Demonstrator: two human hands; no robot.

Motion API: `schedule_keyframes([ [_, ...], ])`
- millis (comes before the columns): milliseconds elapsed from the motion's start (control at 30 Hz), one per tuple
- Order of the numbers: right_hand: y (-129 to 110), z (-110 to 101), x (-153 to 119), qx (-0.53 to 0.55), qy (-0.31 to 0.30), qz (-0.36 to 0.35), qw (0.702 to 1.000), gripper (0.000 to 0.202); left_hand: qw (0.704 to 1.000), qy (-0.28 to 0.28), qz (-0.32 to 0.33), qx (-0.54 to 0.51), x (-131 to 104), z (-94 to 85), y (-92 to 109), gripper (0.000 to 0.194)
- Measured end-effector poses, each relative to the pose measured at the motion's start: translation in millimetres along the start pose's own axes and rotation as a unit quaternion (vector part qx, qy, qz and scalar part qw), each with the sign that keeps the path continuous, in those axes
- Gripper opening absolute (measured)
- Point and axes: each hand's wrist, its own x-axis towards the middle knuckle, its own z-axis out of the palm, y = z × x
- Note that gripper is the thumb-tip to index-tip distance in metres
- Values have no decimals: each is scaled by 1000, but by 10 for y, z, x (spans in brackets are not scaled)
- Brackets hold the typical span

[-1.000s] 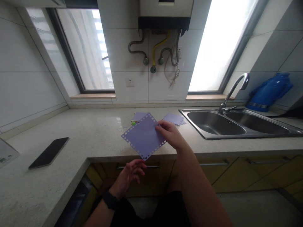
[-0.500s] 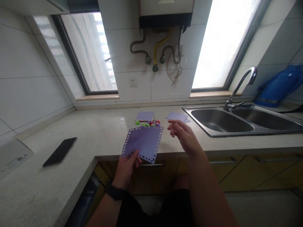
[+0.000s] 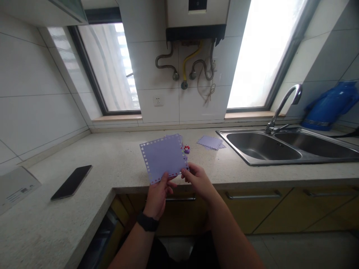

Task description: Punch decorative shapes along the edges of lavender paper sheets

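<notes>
A purple paper sheet [image 3: 164,157] with small cut-out shapes along its edges is held up above the counter's front edge. My left hand [image 3: 159,194] grips its lower edge, thumb in front. At the lower right corner, my right hand [image 3: 198,178] pinches the same sheet. Behind it, small red and purple figures [image 3: 186,149] show on the counter; the sheet hides most of the things there. More purple sheets [image 3: 211,142] lie in a loose stack to the right, near the sink.
A dark phone [image 3: 71,182] lies on the left of the counter [image 3: 112,149], beside a pale box [image 3: 18,188]. On the right are a double steel sink [image 3: 262,144], its tap [image 3: 286,101] and a blue container [image 3: 331,106].
My right hand has moved down and left and closed on the sheet's corner. The sheet has risen and turned, now covering more of the figures. The view has tilted slightly up.
</notes>
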Motion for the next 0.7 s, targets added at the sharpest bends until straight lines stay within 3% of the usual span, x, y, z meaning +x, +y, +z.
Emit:
schedule_keyframes([
  [200, -40, -123, -20, -30, 19, -8, 999, 25, 994, -76, -7, 76, -9, -174, 36, 40],
  [367, -40, -148, -23, -12, 21, -17, 1000, 31, 991, -78, 14, 109, 19, -196, 8, 40],
  [567, 235, -76, -41, 75, 53, 34, 995, 52, 991, -58, 43, 111, 133, -156, -9, 42],
  [700, 476, 129, -184, 96, 21, 75, 992, 57, 991, -64, 54, 107, 268, -142, 33, 42],
])
